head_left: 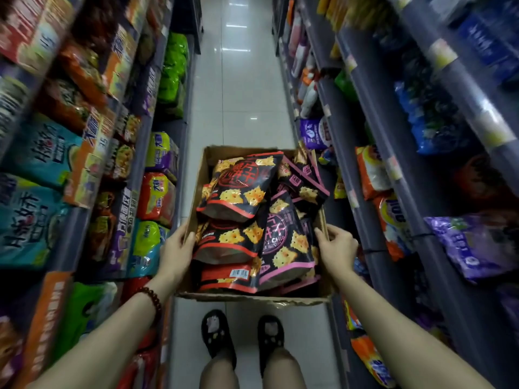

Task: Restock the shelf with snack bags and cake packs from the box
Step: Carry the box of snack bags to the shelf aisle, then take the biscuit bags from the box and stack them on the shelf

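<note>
An open cardboard box (196, 189) is in the aisle in front of me, packed with several black snack bags printed with yellow crackers. Some bags have red trim (238, 186), others pink trim (286, 242). My left hand (177, 248) grips the box's left wall, fingers curled over its rim. On the opposite side, my right hand (337, 245) grips the right wall the same way. A bead bracelet is on my left wrist.
Stocked shelves line both sides of a narrow aisle: noodle and snack packs on the left shelf (134, 169), detergent and other bags on the right shelf (373, 209). The tiled floor (241, 102) runs ahead. My feet in black slippers (216, 335) are below the box.
</note>
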Demonstrator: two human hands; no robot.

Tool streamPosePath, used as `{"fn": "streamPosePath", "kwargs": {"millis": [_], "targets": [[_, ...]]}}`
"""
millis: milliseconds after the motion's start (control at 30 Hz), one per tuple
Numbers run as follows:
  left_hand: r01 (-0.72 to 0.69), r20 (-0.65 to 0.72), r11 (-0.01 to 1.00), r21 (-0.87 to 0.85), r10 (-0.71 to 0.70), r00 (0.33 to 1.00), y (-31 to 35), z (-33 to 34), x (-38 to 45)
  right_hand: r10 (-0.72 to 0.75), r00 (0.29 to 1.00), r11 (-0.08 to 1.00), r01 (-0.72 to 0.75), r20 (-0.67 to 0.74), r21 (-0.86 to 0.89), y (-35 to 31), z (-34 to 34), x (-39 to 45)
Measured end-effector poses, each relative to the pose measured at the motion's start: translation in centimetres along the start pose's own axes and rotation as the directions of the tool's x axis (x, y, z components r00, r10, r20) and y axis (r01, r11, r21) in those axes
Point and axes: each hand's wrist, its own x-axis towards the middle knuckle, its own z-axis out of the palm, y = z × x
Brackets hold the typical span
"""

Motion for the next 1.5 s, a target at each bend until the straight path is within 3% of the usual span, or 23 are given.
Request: {"fn": "streamPosePath", "kwargs": {"millis": [233,433,767,1100,1500], "targets": [[-0.011,-0.025,1.000,-0.016,0.011,1.000,-7.7,5.4,8.0,-0.042,0.999,0.999,0.041,0.027,0.023,4.4,8.9,6.9],[-0.024,-0.102,1.000,-0.006,0.023,0.995,-18.4,11.7,14.5,-0.135,0.991,0.990,0.135,0.019,0.031,12.1,20.8,13.0],[-0.099,-0.106,0.995,-0.014,0.097,0.990,-33.1,18.6,23.8,-0.176,0.984,0.983,0.176,0.001,0.046,23.5,38.0,19.2],[-0.025,-0.106,1.000,0.015,0.027,0.994,-40.8,23.1,25.9,-0.145,0.989,0.989,0.145,0.027,0.029,29.4,43.2,20.5],[-0.030,-0.148,0.999,-0.037,0.025,0.989,-41.6,24.1,25.7,-0.204,0.978,0.977,0.206,-0.037,0.062,31.3,44.3,20.3]]}}
